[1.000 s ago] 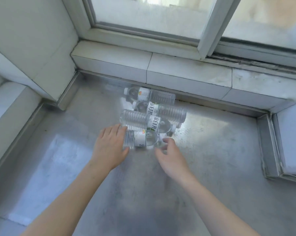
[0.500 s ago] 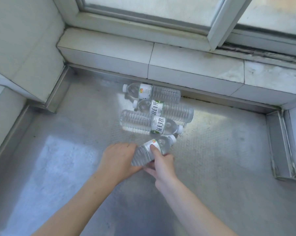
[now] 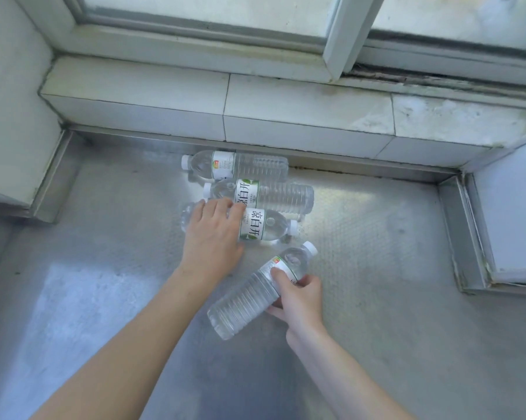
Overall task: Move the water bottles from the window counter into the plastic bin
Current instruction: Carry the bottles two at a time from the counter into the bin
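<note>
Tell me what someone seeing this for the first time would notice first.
Probably the two bare hands over the metal counter: the right hand grips a clear water bottle held at a slant, cap pointing away from the person. The left hand rests on the nearest of three bottles lying side by side near the tiled window ledge. No plastic bin is in view.

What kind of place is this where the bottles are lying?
Probably a metal counter set in a tiled window recess, perhaps in a kitchen or utility space. The window frame runs above a white tiled ledge, and the water bottles lie on a dimpled steel counter.
</note>
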